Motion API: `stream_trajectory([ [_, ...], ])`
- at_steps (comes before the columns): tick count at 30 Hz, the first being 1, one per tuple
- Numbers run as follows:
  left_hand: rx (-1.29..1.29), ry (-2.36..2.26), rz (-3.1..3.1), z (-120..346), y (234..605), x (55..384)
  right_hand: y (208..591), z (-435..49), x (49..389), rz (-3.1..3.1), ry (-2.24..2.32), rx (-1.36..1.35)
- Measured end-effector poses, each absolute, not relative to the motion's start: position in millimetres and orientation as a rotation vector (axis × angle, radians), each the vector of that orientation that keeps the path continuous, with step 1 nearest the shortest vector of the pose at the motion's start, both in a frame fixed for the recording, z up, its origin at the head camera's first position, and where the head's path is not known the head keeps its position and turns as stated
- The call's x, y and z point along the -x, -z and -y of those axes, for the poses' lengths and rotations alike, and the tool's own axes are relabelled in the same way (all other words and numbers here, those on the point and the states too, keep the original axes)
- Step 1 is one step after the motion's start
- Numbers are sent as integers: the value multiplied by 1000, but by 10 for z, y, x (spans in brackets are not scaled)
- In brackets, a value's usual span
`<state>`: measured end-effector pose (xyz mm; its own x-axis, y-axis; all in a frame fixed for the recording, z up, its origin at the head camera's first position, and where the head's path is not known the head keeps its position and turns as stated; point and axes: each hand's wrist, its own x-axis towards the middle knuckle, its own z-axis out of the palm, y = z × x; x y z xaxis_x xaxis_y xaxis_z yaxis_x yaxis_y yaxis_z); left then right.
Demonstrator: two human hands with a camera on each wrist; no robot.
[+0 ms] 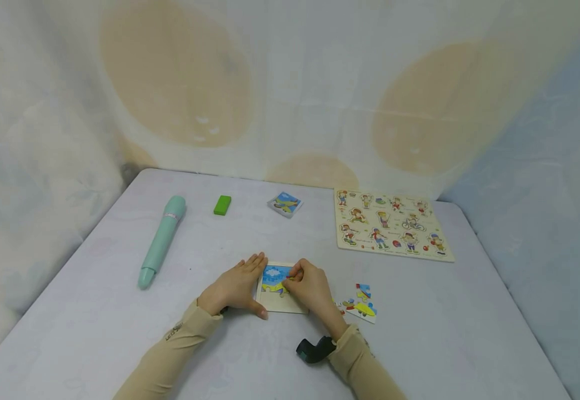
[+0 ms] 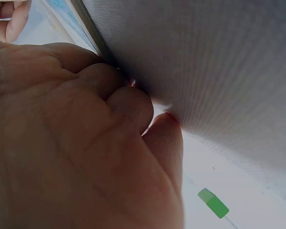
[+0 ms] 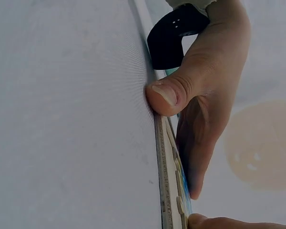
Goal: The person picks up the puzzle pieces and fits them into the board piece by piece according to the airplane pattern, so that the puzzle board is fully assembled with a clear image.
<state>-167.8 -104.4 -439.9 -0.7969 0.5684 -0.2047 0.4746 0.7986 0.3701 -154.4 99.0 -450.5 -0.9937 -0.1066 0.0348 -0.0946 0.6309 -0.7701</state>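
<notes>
A small square puzzle tray [image 1: 283, 303] lies on the table, its upper part filled with blue and yellow picture pieces [image 1: 273, 276]. My left hand [image 1: 240, 284] rests along the tray's left side with fingers extended and thumb spread at the lower corner. Over the tray's right half, my right hand [image 1: 314, 288] pinches a puzzle piece [image 1: 291, 278] between thumb and fingertips, right at the laid pieces; the fingers hide most of it. In the right wrist view, the left thumb [image 3: 169, 98] lies against the tray's edge [image 3: 163, 191].
Loose puzzle pieces [image 1: 362, 309] lie right of the right hand. Farther back are a green block [image 1: 222, 205], a small picture puzzle [image 1: 286, 204] and a large wooden board with sports figures [image 1: 392, 225]. A mint-green microphone-shaped object [image 1: 161, 243] lies at the left.
</notes>
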Motion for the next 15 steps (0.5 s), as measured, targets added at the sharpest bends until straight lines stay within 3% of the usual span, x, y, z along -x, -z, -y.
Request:
stream_trajectory([
  [15, -796, -423, -2674, 1037, 4384, 1677, 4481, -1061, 1566, -2753, 1393, 131],
])
